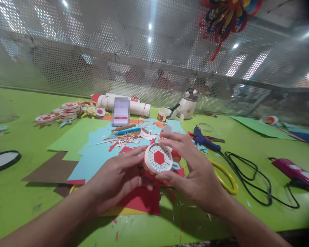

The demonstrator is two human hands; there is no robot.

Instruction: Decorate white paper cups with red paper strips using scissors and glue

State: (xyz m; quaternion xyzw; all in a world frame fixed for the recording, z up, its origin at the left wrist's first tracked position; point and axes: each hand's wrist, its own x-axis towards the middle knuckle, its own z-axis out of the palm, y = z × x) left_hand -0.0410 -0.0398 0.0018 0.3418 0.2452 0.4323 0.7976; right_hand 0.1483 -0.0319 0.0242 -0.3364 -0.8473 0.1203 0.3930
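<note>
Between my two hands is a small round paper-cup piece (159,157), its face white with blue dots, dark lines and a red hexagon in the middle. My left hand (121,171) supports it from the left and below, fingers curled round its side. On the right, my right hand (190,164) grips the rim with the thumb low and the fingers at the top. Beneath the hands lie red paper (144,202) and light blue paper (92,156). A pile of paper scraps (128,137) lies just beyond, with a blue pen (128,131) on it.
Several finished round pieces (70,111) are stacked at back left. Stacked paper cups (123,103), a phone (121,111) and a white jug (187,104) stand behind. Right are a blue glue gun (206,140), its black cord (247,192), yellow-handled scissors (231,181) and a magenta device (296,173).
</note>
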